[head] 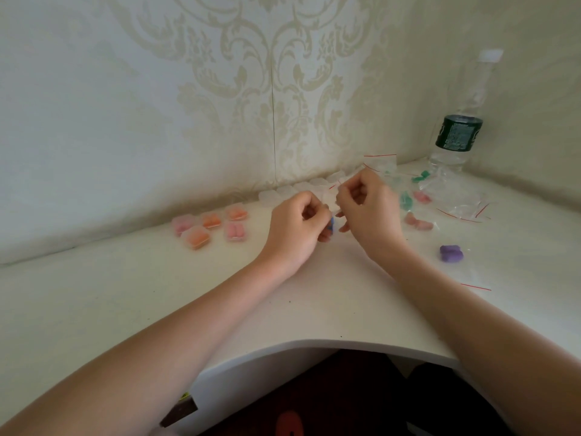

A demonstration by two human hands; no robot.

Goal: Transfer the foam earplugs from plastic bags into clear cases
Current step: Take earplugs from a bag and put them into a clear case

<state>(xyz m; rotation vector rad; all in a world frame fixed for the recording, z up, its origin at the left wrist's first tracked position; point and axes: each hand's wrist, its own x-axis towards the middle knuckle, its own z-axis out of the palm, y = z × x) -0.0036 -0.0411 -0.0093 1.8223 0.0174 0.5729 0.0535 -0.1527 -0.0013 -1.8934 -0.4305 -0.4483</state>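
Both hands meet above the white curved desk (283,309). The left hand (297,226) and the right hand (367,209) pinch the top of a small clear plastic bag with a red seal line (334,196); a blue foam earplug (330,224) shows at its lower end. To open it cleanly, pull the 2 lips apart evenly. 5 filled clear cases (210,226) lie to the left; empty translucent cases (292,191) line the wall.
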